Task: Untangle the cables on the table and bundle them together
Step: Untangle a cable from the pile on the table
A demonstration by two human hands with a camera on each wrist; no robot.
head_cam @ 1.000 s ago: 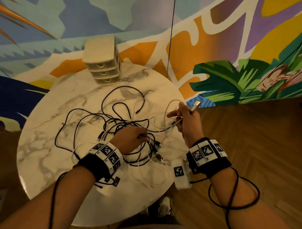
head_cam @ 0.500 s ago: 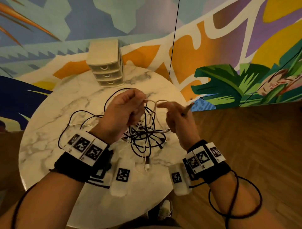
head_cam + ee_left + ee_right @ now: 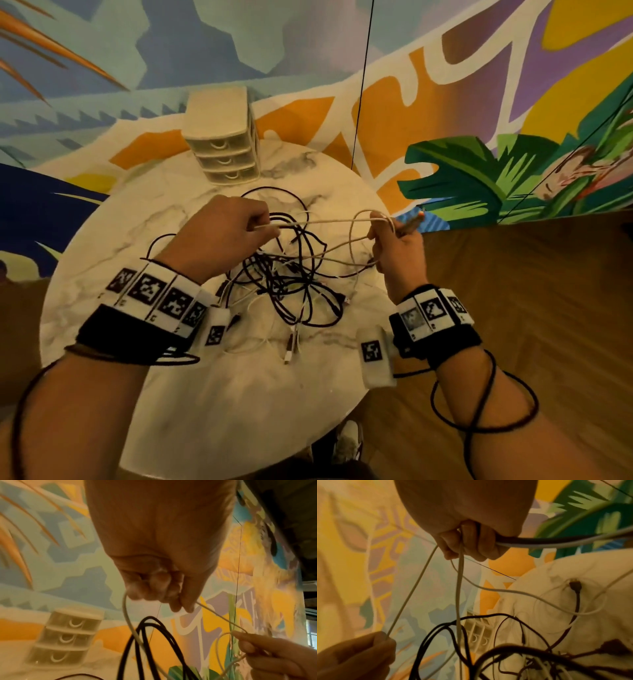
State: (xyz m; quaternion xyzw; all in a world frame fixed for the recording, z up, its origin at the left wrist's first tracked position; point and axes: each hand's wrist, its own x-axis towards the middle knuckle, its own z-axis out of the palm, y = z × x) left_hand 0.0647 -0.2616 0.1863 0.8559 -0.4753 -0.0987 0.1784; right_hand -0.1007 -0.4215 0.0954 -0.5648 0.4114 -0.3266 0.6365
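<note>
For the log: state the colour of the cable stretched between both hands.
White cable, off-white in this warm light; clearest in the head view.

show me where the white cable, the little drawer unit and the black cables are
white cable [image 3: 325, 221], head view, taut stretch between the two hands.
drawer unit [image 3: 224, 156], head view, middle drawer front.
black cables [image 3: 305, 301], head view, tangled loops on the table.

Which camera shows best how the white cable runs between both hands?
Head view: the white cable spans from left hand to right hand above the black tangle. The left wrist view shows only the pinch; the right wrist view shows strands leaving the fist.
</note>
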